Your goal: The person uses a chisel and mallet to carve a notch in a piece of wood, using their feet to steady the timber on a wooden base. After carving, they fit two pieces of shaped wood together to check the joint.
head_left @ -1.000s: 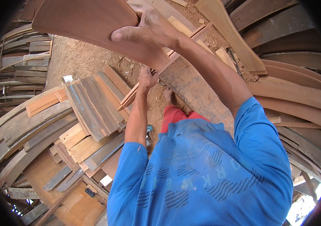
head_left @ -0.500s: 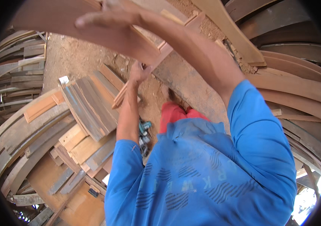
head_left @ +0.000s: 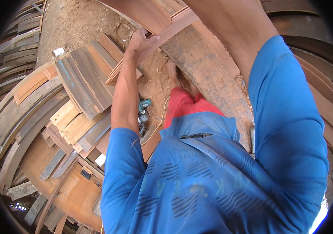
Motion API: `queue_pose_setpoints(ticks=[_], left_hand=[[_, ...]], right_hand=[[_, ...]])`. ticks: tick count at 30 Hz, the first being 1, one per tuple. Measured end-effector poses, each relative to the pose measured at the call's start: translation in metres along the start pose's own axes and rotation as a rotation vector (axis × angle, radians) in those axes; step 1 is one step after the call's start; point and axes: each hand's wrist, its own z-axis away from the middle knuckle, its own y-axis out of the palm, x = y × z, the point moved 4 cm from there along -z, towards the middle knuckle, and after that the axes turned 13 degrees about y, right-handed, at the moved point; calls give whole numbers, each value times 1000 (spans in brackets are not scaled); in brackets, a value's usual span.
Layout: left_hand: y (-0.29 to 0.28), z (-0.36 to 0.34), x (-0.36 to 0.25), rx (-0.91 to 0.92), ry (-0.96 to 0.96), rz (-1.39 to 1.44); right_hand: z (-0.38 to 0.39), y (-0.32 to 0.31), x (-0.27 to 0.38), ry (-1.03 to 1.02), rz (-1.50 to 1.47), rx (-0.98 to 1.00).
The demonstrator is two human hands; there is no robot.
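My left hand [head_left: 138,42] is closed around the edge of a long reddish-brown wooden rail [head_left: 174,29] with a grooved edge. The rail slants from beside my left forearm up to the right. A broad flat wooden panel [head_left: 145,13] meets the rail's far side and runs out over the top edge. My right forearm [head_left: 229,27] reaches up past the top of the picture, so my right hand is hidden from sight.
Stacked boards [head_left: 84,80] lie to my left, beside curved piles of timber [head_left: 30,103]. A teal power tool [head_left: 144,105] with a cable rests near my left forearm. More planks [head_left: 322,93] are stacked at right. Sawdust and wood scraps lie on the dirt floor [head_left: 84,23].
My right hand, earlier over the broad panel with fingers spread, has gone beyond the top edge. Most of the panel has left the view too. My left hand keeps its grip on the rail.
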Motion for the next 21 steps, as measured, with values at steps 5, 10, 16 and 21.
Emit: queue_pose_setpoints(ticks=[5, 10, 16, 21], left_hand=[[2, -4, 1, 1, 31, 77], [0, -3, -7, 1, 40, 59], [4, 0, -4, -23, 41, 210], [0, -3, -27, -7, -15, -153]], right_hand=[[1, -4, -1, 5, 3, -18], [0, -7, -3, 6, 8, -39], [1, -16, -2, 1, 18, -93], [21, -55, -2, -17, 50, -305]])
